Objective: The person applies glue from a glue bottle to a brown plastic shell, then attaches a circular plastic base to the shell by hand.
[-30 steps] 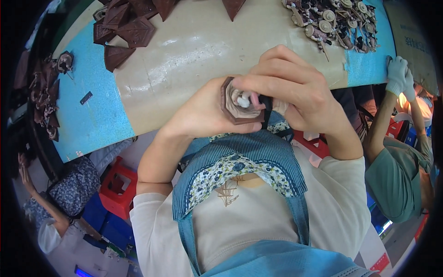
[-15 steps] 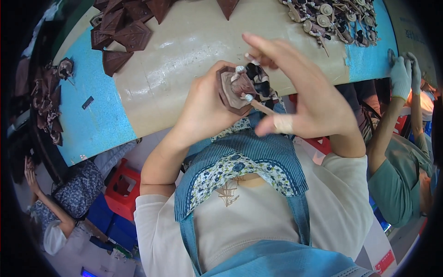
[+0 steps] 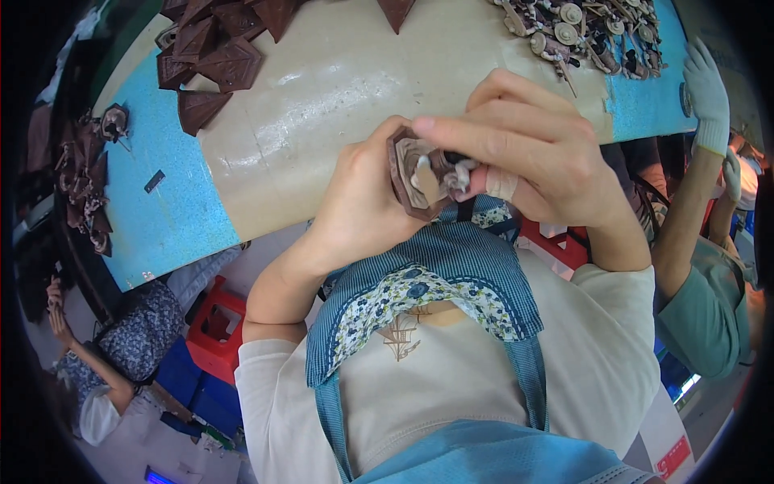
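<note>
Head view, held above the near edge of the desk (image 3: 322, 121). Left hand (image 3: 367, 202) gripping a brown hexagonal piece (image 3: 407, 173) at picture centre. Right hand (image 3: 536, 157), at 3 o'clock of the piece, fingers curled over its face, possibly pinching a small pale part (image 3: 427, 179). Brown diamond pieces (image 3: 214, 60) heaped at 10 o'clock; small assembled parts (image 3: 588, 28) at 1 o'clock.

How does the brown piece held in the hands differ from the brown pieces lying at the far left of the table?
The held brown piece is gripped between the left hand and the right hand; the loose brown pieces lie untouched on the table. The held piece carries pale small parts at its middle; the loose pieces look bare. The held piece is single; the loose pieces overlap in a heap. All share a dark brown colour and angular outlines.
</note>
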Demonstrator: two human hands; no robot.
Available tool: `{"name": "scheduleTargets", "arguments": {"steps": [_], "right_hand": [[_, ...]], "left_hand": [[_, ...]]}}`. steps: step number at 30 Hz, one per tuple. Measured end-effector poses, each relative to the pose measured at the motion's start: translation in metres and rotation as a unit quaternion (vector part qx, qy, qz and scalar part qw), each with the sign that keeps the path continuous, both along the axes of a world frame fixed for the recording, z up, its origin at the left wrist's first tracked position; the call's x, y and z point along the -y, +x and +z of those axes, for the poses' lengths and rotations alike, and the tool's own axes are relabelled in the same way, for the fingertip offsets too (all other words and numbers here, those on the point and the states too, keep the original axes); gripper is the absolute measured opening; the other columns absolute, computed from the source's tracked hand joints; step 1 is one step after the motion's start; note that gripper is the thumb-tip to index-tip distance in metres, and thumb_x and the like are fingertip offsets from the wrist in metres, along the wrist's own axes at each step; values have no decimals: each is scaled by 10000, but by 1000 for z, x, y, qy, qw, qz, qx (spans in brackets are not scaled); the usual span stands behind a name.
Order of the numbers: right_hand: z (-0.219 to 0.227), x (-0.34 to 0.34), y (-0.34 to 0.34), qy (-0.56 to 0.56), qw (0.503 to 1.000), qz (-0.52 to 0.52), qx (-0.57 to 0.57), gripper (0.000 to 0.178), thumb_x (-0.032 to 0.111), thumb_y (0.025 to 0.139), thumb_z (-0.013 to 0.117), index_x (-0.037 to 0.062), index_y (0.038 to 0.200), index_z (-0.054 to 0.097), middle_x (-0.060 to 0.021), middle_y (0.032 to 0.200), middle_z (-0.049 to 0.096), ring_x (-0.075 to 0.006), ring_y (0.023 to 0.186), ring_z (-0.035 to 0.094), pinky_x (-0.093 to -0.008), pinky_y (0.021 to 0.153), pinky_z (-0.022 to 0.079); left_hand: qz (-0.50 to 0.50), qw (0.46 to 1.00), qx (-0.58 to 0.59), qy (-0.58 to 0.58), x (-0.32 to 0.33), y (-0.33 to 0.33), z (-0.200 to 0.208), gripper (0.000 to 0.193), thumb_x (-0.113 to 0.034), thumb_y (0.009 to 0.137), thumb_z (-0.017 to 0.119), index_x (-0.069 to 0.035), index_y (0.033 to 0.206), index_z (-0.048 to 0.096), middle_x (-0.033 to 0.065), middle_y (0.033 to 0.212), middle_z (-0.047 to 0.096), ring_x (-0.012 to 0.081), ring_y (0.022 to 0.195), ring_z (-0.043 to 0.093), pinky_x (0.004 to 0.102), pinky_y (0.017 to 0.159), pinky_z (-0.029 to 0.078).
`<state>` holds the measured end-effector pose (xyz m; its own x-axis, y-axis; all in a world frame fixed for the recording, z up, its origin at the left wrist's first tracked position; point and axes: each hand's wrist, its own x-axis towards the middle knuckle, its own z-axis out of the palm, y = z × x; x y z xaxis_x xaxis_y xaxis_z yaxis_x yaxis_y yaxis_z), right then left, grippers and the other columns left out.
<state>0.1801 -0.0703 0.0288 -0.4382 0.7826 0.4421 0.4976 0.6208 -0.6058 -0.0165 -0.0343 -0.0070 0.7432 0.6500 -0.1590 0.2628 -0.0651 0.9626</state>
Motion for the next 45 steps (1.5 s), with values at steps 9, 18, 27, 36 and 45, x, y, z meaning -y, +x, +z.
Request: {"name": "scheduleTargets", "arguments": {"steps": [9,18,27,36,45], "right_hand": [[-2,15,-24,-192,949,-228,-103,214,111,793,675,-28,950,634,-123,689,609,-201,570,587,-299,522,458],[-6,12,-20,-389,857,-259,-219,287,189,806,683,-10,1003,621,-81,536,558,-110,468,516,-251,460,392],[-7,-6,12,83,994,-62,44,480,251,702,763,22,1093,605,-51,763,613,-179,679,585,-250,639,441],[-7,10,-15,-253,928,-244,-124,235,191,755,706,-11,837,619,-87,558,568,-182,478,550,-298,452,411],[16,-12,-24,-14,998,-33,46,390,78,649,692,-12,1023,624,-102,749,556,-265,673,502,-360,599,417]], "left_hand": [[148,948,0,283,3,10,-12,492,-107,633,799,-26,1020,507,134,787,651,300,688,666,350,578,526],[180,912,8,370,4,11,-18,478,-137,661,789,-14,1033,514,114,778,651,274,666,666,333,574,524],[122,986,8,111,-4,2,-1,492,-53,619,808,-10,1018,522,96,872,658,176,818,647,284,710,509],[150,943,-11,296,2,14,-10,482,-54,630,777,-29,1019,493,134,784,648,305,700,670,336,593,530],[42,997,28,-63,-11,-11,12,448,-105,651,800,8,997,541,74,844,625,133,819,599,304,748,513]]}}
